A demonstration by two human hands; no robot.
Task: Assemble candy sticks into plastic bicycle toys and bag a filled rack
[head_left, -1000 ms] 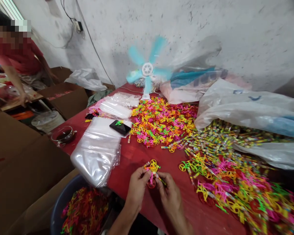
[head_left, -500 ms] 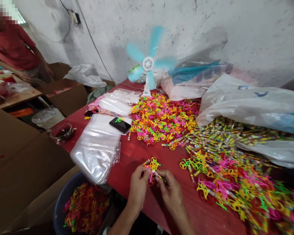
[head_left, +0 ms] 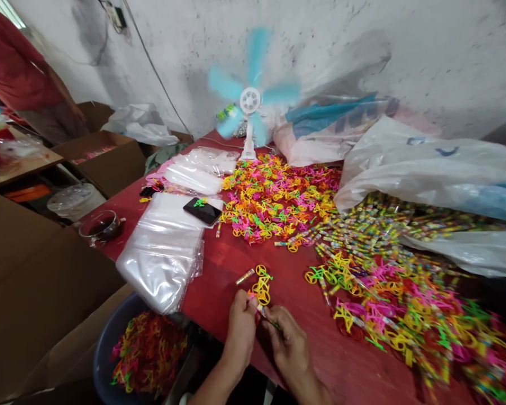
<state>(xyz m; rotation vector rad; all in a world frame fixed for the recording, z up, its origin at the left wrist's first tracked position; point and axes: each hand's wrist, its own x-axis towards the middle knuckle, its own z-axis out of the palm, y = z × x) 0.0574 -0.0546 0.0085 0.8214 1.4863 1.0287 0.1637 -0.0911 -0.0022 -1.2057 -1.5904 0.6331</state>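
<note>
My left hand (head_left: 240,326) is closed over the table's near edge, pinching a small pink plastic toy piece (head_left: 252,295) that its fingers mostly cover. Close beside it, the closed fingers of my right hand (head_left: 290,343) grip a thin patterned tube (head_left: 260,309), whose end meets the pink piece. Just beyond the hands lies a yellow bicycle-shaped plastic toy (head_left: 261,288) with a bit of green. A short patterned tube (head_left: 245,276) rests to its left on the red tabletop (head_left: 223,264).
Bright plastic toys (head_left: 274,197) are heaped mid-table, with many patterned tubes (head_left: 375,230) and a mixed pile (head_left: 405,315) at right. Clear bags (head_left: 160,253), a phone (head_left: 202,210) and a glass cup (head_left: 103,226) lie left. A fan (head_left: 250,101) spins behind; a filled tub (head_left: 105,349) stands below.
My hands have drawn slightly nearer to me, with the pink piece and tube. The yellow toy and short tube now show apart from my fingers. The camera view has shifted a little.
</note>
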